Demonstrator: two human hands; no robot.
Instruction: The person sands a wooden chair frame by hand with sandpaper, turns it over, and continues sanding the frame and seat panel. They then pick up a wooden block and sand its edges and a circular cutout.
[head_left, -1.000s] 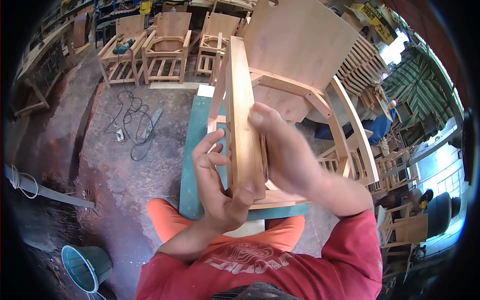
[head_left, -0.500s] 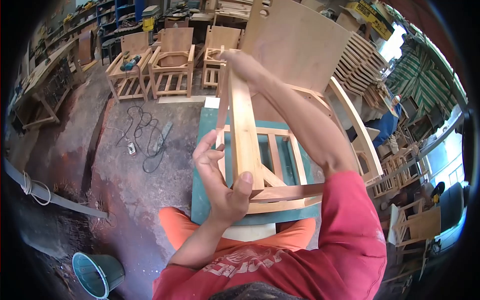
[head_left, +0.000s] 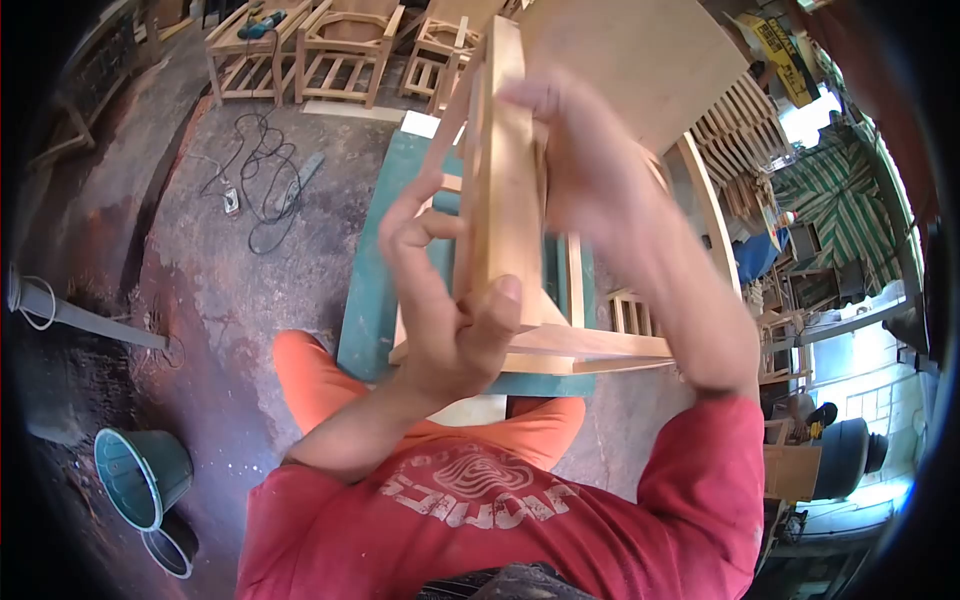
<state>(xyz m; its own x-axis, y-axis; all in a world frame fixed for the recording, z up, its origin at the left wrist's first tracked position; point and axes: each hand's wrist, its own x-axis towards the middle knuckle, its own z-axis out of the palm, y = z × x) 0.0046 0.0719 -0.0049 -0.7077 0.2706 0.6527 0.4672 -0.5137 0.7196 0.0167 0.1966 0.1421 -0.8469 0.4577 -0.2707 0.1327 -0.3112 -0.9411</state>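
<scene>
A pale wooden chair frame (head_left: 512, 190) stands tilted on a green-topped low table (head_left: 365, 300) in front of me. My left hand (head_left: 450, 325) grips the near end of its thick rail, with the thumb over the end and the fingers curled along the left side. Blurred by motion, my right hand (head_left: 580, 140) is at the right side of the same rail, near its upper part. Whether its fingers close on the wood cannot be made out. Behind the frame rises a large plywood panel (head_left: 640, 60).
Unfinished wooden chairs (head_left: 345, 50) line the back, and a drill (head_left: 262, 25) lies on one. A tangled cable (head_left: 262, 190) is on the floor. At left are a grey pole (head_left: 100, 325) and a green bucket (head_left: 145, 475). Slatted wood pieces (head_left: 735, 125) are stacked at right.
My view has tipped downward. My right hand has come from the rail's far end to its right side, nearer me. My left hand keeps its hold.
</scene>
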